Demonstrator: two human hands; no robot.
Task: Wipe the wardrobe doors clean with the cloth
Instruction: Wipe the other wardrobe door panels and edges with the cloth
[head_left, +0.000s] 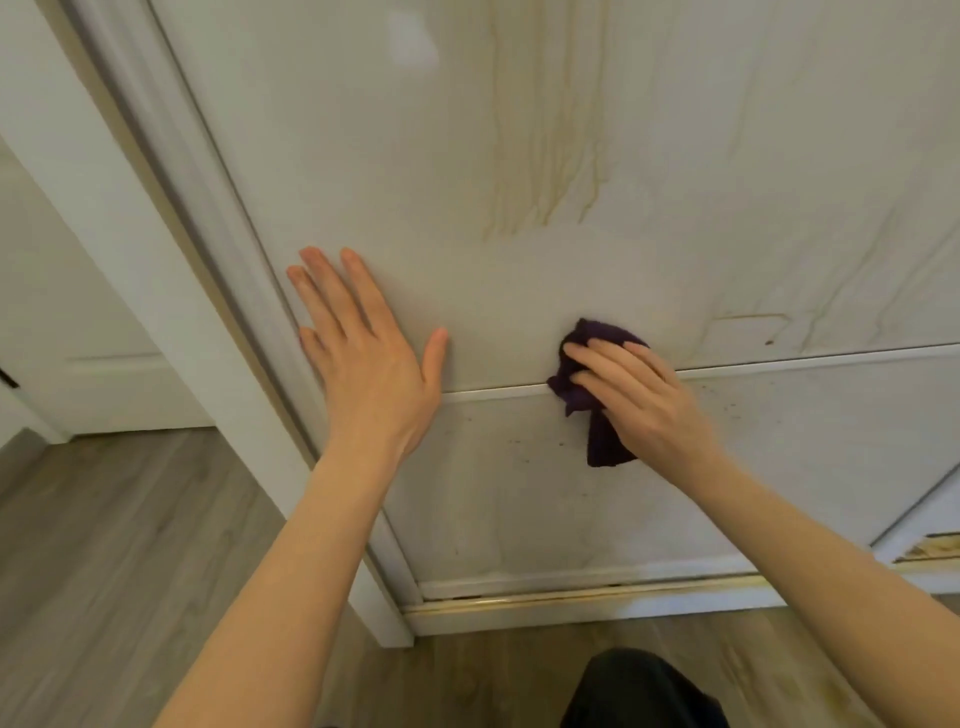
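Note:
The pale wardrobe door (519, 156) fills most of the view, marked with yellowish veins and small dark specks on its lower panel. A dark purple cloth (597, 447) is bunched against the door at the horizontal trim strip (493, 392). My right hand (639, 400) presses on the cloth, fingers curled over its top. My left hand (363, 348) lies flat on the door to the left, fingers spread, holding nothing.
A white frame post (171, 312) runs down the door's left side. The bottom track (571, 603) meets a grey wood floor (130, 545). A second door edge (924, 525) shows at the lower right with a chipped corner. My dark-clothed knee (644, 691) is below.

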